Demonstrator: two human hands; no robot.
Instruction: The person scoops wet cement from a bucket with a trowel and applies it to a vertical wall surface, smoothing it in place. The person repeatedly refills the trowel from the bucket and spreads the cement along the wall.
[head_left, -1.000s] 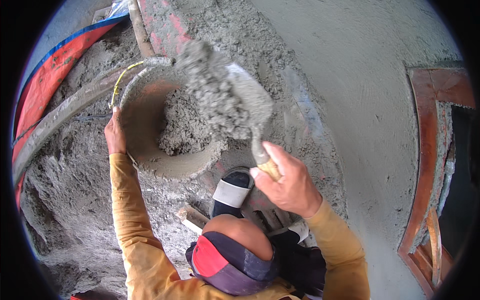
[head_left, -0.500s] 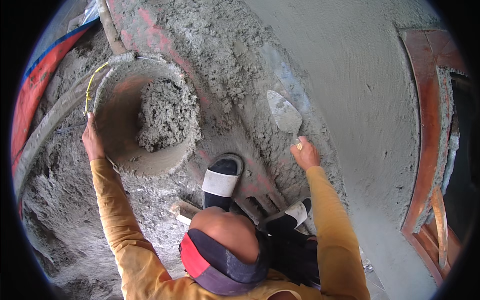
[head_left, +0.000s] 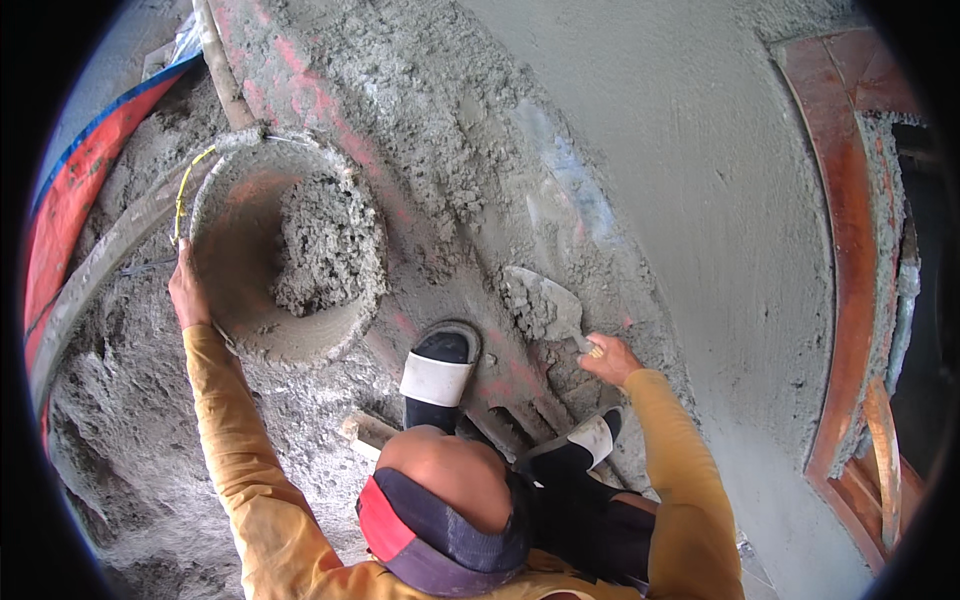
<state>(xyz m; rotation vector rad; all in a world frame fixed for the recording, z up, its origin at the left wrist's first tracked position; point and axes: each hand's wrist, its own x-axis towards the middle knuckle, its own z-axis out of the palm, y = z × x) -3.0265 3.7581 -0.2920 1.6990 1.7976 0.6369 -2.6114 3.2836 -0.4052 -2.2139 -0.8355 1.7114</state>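
My left hand is closed on the left rim of a mortar-crusted bucket, beside its yellow handle. The bucket tips so its mouth faces me, and a heap of grey mortar lies along its right inner side. In my right hand is the handle of a pointed trowel. Its blade is low over the mortar-strewn ground, right of the bucket and apart from it. Lumpy mortar shows on or against the blade's left part; I cannot tell which.
A smooth grey plastered wall rises on the right, with a reddish-brown frame set in it. My sandalled feet stand below the bucket. A pole and an orange tarp lie at upper left; a wood scrap is near my knee.
My right hand has brought the trowel nearer to me, and its blade has turned leftward, with mortar now showing at it. My left hand stays on the bucket's rim.
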